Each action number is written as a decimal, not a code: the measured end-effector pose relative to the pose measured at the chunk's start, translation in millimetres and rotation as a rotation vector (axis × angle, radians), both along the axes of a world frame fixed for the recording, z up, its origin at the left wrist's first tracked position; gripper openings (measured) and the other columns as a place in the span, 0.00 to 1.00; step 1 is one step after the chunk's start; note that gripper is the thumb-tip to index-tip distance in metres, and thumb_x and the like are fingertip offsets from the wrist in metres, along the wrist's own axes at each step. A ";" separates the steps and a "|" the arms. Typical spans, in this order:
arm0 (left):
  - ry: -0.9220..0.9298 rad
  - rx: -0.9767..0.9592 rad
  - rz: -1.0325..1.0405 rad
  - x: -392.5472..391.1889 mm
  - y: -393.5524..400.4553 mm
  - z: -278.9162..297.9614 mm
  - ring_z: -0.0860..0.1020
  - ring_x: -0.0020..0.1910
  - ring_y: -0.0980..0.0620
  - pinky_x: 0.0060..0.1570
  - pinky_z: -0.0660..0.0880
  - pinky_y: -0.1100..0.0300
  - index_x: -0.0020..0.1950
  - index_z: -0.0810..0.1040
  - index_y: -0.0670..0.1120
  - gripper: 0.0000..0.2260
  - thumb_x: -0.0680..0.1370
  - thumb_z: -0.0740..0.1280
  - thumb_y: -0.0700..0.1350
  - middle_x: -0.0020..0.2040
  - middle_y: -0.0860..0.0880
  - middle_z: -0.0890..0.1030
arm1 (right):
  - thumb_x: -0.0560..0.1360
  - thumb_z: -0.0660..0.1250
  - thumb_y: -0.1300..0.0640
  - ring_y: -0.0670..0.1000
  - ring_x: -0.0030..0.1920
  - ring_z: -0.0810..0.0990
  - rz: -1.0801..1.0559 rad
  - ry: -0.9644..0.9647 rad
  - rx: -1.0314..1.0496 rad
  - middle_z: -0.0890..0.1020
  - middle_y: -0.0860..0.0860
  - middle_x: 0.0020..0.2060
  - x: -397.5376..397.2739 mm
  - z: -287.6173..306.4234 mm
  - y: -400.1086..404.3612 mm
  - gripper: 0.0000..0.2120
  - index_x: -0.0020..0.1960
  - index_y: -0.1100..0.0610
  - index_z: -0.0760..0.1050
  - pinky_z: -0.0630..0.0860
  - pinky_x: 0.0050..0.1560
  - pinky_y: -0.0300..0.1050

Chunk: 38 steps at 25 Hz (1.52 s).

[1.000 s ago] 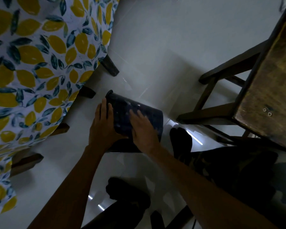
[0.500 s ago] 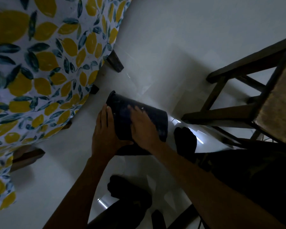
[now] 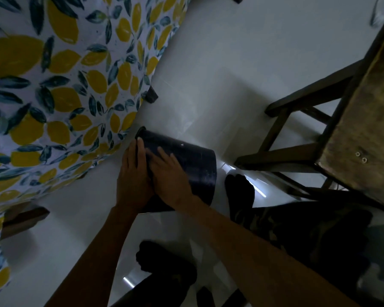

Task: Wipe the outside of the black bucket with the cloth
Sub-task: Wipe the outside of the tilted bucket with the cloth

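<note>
The black bucket [image 3: 193,165] lies tilted on its side on the white tiled floor, its rim pointing up-left toward the table. My left hand [image 3: 131,178] grips the bucket wall near the rim. Beside it, my right hand [image 3: 171,178] lies flat on the bucket's outside with fingers spread. It presses a dark cloth [image 3: 150,161] that shows only dimly between the two hands in the low light. Most of the cloth is hidden under my palm.
A table draped in a lemon-print cloth [image 3: 53,96] fills the left, with dark legs [image 3: 151,96] just beyond the bucket. A wooden stool [image 3: 353,134] stands at the right. My feet in dark socks [image 3: 239,191] [image 3: 164,260] rest on the floor close to the bucket.
My right hand has slid left along the bucket wall toward the rim and now sits close against my left hand. The bucket stays on its side.
</note>
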<state>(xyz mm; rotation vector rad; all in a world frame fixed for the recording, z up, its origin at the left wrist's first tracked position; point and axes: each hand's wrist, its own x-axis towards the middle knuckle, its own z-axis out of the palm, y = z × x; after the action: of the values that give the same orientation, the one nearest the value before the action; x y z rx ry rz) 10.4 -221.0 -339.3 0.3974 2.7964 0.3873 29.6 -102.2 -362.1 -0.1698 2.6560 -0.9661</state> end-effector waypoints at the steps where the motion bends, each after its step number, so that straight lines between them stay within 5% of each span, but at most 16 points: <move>1: 0.040 0.002 0.001 2.0 1.3 -1.8 0.57 0.77 0.37 0.72 0.65 0.40 0.81 0.47 0.40 0.36 0.79 0.63 0.48 0.80 0.38 0.54 | 0.79 0.62 0.55 0.56 0.78 0.55 0.022 0.082 -0.028 0.61 0.48 0.78 15.9 3.4 4.0 0.26 0.76 0.53 0.62 0.49 0.76 0.55; 4: 0.024 -0.019 -0.025 6.8 -0.6 -1.5 0.56 0.78 0.37 0.73 0.63 0.39 0.81 0.46 0.41 0.47 0.74 0.71 0.58 0.80 0.38 0.53 | 0.79 0.61 0.56 0.56 0.76 0.62 -0.048 0.093 0.025 0.66 0.52 0.76 15.2 -3.4 12.6 0.27 0.77 0.54 0.60 0.57 0.75 0.54; 6: -0.071 -0.045 0.001 10.6 -0.8 0.0 0.56 0.77 0.36 0.72 0.62 0.40 0.81 0.45 0.43 0.65 0.59 0.77 0.69 0.80 0.38 0.53 | 0.78 0.59 0.60 0.59 0.64 0.76 -0.269 -0.098 -0.006 0.77 0.59 0.64 -17.4 -23.2 36.0 0.20 0.70 0.59 0.69 0.71 0.63 0.53; 8: -0.098 -0.063 0.004 15.9 1.5 1.4 0.57 0.77 0.35 0.70 0.64 0.39 0.81 0.45 0.43 0.70 0.52 0.77 0.71 0.80 0.38 0.53 | 0.78 0.58 0.61 0.61 0.52 0.80 -0.363 -0.276 0.013 0.82 0.61 0.52 -33.1 -36.4 64.8 0.15 0.63 0.60 0.73 0.75 0.51 0.52; 10: -0.101 -0.072 -0.033 18.7 -0.6 0.6 0.57 0.77 0.35 0.70 0.65 0.39 0.81 0.47 0.42 0.69 0.52 0.77 0.72 0.80 0.38 0.53 | 0.78 0.56 0.62 0.60 0.48 0.80 -0.426 -0.216 -0.052 0.82 0.59 0.48 -18.5 -38.9 70.3 0.15 0.63 0.58 0.72 0.76 0.48 0.52; 14: -0.082 -0.103 -0.095 28.0 -8.3 3.0 0.58 0.77 0.36 0.67 0.70 0.41 0.81 0.47 0.42 0.68 0.53 0.77 0.71 0.81 0.41 0.51 | 0.80 0.53 0.56 0.57 0.72 0.70 -0.464 -0.041 0.033 0.73 0.57 0.70 67.8 -22.1 43.9 0.22 0.71 0.61 0.70 0.66 0.72 0.54; 17: -0.051 -0.077 -0.123 32.2 -14.0 2.8 0.59 0.76 0.36 0.67 0.69 0.41 0.81 0.49 0.41 0.66 0.56 0.75 0.73 0.80 0.39 0.53 | 0.76 0.55 0.59 0.58 0.74 0.67 -0.364 0.060 0.118 0.70 0.57 0.73 98.6 -14.7 33.1 0.24 0.71 0.62 0.69 0.65 0.71 0.55; 21: -0.064 -0.054 -0.114 29.8 -11.8 2.9 0.60 0.76 0.35 0.65 0.70 0.39 0.81 0.51 0.42 0.65 0.55 0.76 0.72 0.80 0.38 0.53 | 0.77 0.55 0.61 0.59 0.65 0.75 -0.486 -0.249 0.049 0.78 0.58 0.64 22.3 -29.5 66.7 0.20 0.67 0.56 0.72 0.70 0.65 0.54; 24: -0.053 -0.055 -0.117 29.0 -11.2 3.3 0.60 0.75 0.35 0.64 0.71 0.38 0.80 0.53 0.42 0.65 0.54 0.77 0.72 0.80 0.38 0.54 | 0.79 0.56 0.60 0.64 0.58 0.77 -0.532 -0.506 0.010 0.80 0.62 0.58 -21.5 -37.3 84.0 0.15 0.63 0.61 0.73 0.71 0.59 0.54; 26: -0.049 -0.046 -0.139 25.2 -10.2 3.6 0.60 0.76 0.35 0.64 0.71 0.39 0.80 0.53 0.42 0.65 0.54 0.77 0.71 0.80 0.38 0.54 | 0.77 0.56 0.59 0.63 0.64 0.75 -0.571 -0.326 0.007 0.78 0.61 0.62 -2.2 -28.5 60.2 0.19 0.66 0.60 0.72 0.69 0.65 0.56; 28: -0.040 -0.054 -0.152 24.8 -11.1 3.8 0.59 0.76 0.36 0.67 0.69 0.40 0.80 0.52 0.41 0.65 0.55 0.76 0.71 0.80 0.39 0.54 | 0.78 0.57 0.58 0.58 0.76 0.61 -0.419 -0.175 0.040 0.66 0.56 0.75 39.6 -9.9 28.5 0.24 0.74 0.58 0.65 0.56 0.76 0.58; 30: -0.021 -0.053 -0.163 28.0 -14.7 1.9 0.59 0.77 0.37 0.69 0.67 0.42 0.80 0.54 0.40 0.62 0.58 0.74 0.73 0.80 0.38 0.54 | 0.78 0.61 0.57 0.57 0.79 0.52 -0.270 -0.061 0.081 0.58 0.52 0.79 65.1 0.3 18.5 0.29 0.78 0.56 0.59 0.49 0.77 0.57; 33: -0.002 -0.038 -0.146 34.1 -17.6 -1.2 0.60 0.76 0.35 0.66 0.69 0.40 0.80 0.54 0.41 0.60 0.61 0.70 0.76 0.80 0.37 0.55 | 0.79 0.60 0.57 0.57 0.77 0.59 -0.269 -0.096 0.023 0.63 0.53 0.77 27.5 -9.4 30.0 0.27 0.77 0.55 0.61 0.53 0.76 0.59; 36: -0.031 -0.050 -0.124 41.6 -18.8 -1.9 0.60 0.75 0.34 0.64 0.70 0.38 0.80 0.55 0.42 0.62 0.56 0.74 0.73 0.79 0.37 0.55 | 0.79 0.56 0.56 0.60 0.64 0.74 -0.407 -0.481 -0.099 0.77 0.58 0.64 -43.5 -24.4 52.4 0.19 0.70 0.56 0.69 0.63 0.70 0.60; 38: -0.036 -0.052 -0.106 44.6 -19.7 -1.2 0.60 0.75 0.35 0.65 0.70 0.38 0.79 0.55 0.43 0.64 0.53 0.77 0.71 0.79 0.37 0.56 | 0.80 0.54 0.55 0.61 0.60 0.76 -0.444 -0.550 -0.093 0.80 0.58 0.59 -52.9 -33.1 53.5 0.17 0.66 0.56 0.71 0.62 0.70 0.61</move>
<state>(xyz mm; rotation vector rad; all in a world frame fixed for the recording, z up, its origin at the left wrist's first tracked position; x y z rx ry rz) 55.1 -240.7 -340.5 0.5195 2.7299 0.2949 -23.3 -48.7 -395.2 0.6038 2.1687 -1.0729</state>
